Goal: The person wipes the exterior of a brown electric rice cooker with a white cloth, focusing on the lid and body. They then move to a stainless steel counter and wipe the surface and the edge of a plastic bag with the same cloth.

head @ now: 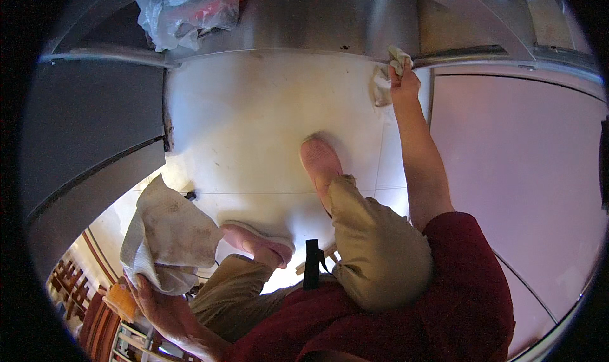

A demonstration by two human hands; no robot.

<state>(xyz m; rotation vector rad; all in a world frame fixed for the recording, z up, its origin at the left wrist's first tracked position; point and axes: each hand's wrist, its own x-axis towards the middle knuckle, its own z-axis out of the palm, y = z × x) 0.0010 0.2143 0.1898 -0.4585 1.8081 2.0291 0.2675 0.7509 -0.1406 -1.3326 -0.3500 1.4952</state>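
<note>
My right hand (405, 82) reaches out at the upper right, its fingers closed on a small crumpled light cloth (399, 60) against the end of a metal rail (456, 60). Just below and left of that hand, a pale crumpled piece (381, 87) lies at the floor's edge; whether it joins the cloth I cannot tell. At the lower left my left hand (154, 300) holds a larger, stained whitish cloth (178, 229) that hangs open. An orange ribbed object (121, 301) is beside the left fingers; whether they touch it is unclear.
A dark panel (95, 124) stands at left and a glossy pinkish panel (514, 172) at right. A clear plastic bag (190, 15) with something red sits at the top. My pink shoes (321, 157) are on the pale floor (271, 124). A striped textile (97, 326) is at lower left.
</note>
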